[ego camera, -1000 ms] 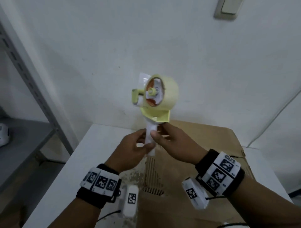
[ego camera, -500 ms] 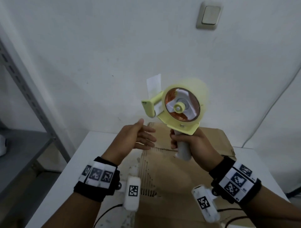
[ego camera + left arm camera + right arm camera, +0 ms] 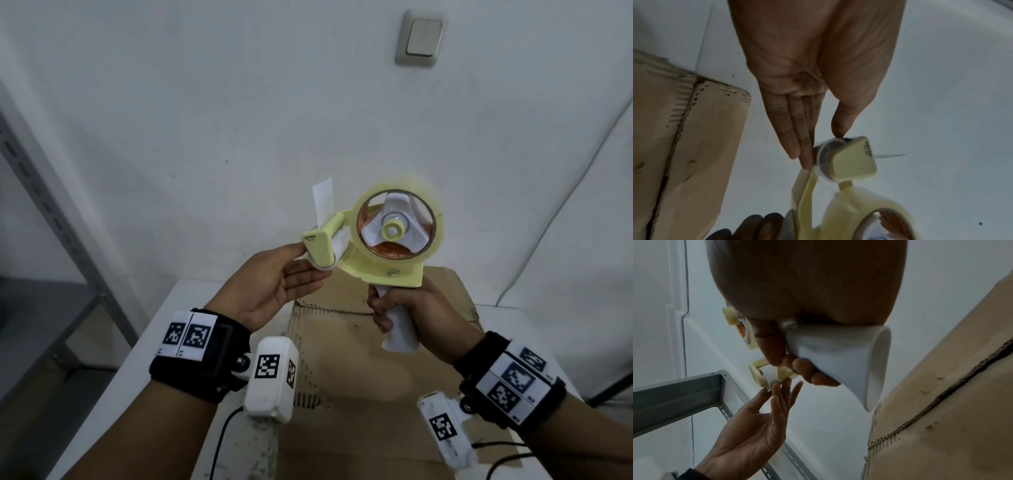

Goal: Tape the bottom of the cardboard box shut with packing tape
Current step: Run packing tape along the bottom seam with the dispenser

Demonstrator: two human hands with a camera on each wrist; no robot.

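Head view: person holds a yellow tape dispenser (image 3: 383,253) up in the air above the cardboard box (image 3: 359,377), which sits flaps-up on the white table (image 3: 113,394) below both wrists. Right hand (image 3: 407,308) is wrapped round the white handle (image 3: 399,329), fingers curled tight on it. Left hand (image 3: 274,284) is spread, palm up, fingers straight; thumb & fingertips touch the roller end (image 3: 323,248) at the dispenser's front, no real pinch seen. A loose tape tail (image 3: 323,200) sticks up behind the roller.

Step in hand, prob.: readying the tape, i.e. finding/freeing the end before anything goes on the box. No tape on the box seam (image 3: 941,395) yet, so task is barely begun.

Next move likely calls for pinching that tail, pulling out a short length, then bringing the dispenser down to the near or far edge of the seam w/ the roller flat on the cardboard.

Room: open air above the box; wall (image 3: 239,102) close behind, metal shelf frame (image 3: 51,205) off to the left, well apart. Cables (image 3: 219,445) trail near the box's front edge and could snag.
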